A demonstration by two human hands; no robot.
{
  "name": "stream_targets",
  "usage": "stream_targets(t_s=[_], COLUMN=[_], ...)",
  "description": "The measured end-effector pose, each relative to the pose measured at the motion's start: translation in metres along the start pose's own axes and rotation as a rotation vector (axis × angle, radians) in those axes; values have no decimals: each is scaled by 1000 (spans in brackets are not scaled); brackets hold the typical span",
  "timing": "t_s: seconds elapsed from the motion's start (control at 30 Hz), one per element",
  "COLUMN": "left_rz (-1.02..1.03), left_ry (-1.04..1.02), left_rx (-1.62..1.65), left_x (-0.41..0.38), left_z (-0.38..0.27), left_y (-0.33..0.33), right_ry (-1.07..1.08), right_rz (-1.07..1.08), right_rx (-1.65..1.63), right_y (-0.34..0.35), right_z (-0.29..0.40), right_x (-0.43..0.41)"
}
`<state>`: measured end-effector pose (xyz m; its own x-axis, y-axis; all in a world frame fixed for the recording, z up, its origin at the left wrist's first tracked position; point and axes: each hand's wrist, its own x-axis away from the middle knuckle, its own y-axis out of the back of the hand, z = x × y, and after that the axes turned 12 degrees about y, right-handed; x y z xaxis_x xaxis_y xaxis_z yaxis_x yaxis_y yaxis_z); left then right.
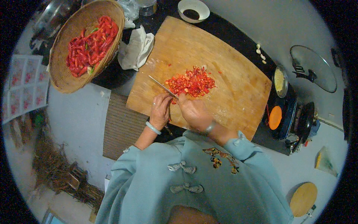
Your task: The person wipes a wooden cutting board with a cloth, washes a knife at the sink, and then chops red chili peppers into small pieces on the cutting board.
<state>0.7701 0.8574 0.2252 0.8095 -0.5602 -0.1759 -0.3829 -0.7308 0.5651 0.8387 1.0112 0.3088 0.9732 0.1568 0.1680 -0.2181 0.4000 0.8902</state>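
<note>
A kitchen knife lies edge-on across the left part of a wooden cutting board, its handle inside my right hand, which is blurred. Just left of the blade, my left hand is curled with its fingertips close to the metal. Bits of red chilli show at those fingertips and below the palm, so the fingers press on chilli that they mostly hide. Beyond the blade spreads a loose pile of chopped red chilli. A few stray pieces lie around it.
Whole red chillies fill a woven basket at upper left. Beside the board lies a white cloth. A white bowl with dark liquid, garlic cloves, a dish of minced garlic and an orange disc stand along the far and right edges.
</note>
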Motion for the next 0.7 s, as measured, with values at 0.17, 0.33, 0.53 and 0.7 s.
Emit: stream_targets(t_s=[0.17, 0.33, 0.53, 0.7], left_rz=[-28, 1, 73, 8], left_ry=[-42, -51, 4, -45], left_rx=[-28, -7, -2, -5], left_x=[-7, -10, -11, -10], left_z=[6, 5, 2, 10], left_y=[-1, -5, 3, 2], right_ry=[-15, -59, -34, -14], right_rz=[23, 36, -98, -62], right_rx=[25, 47, 7, -22], right_y=[-1, 11, 0, 24], right_z=[-17, -12, -17, -15], right_x=[-13, -6, -29, -7])
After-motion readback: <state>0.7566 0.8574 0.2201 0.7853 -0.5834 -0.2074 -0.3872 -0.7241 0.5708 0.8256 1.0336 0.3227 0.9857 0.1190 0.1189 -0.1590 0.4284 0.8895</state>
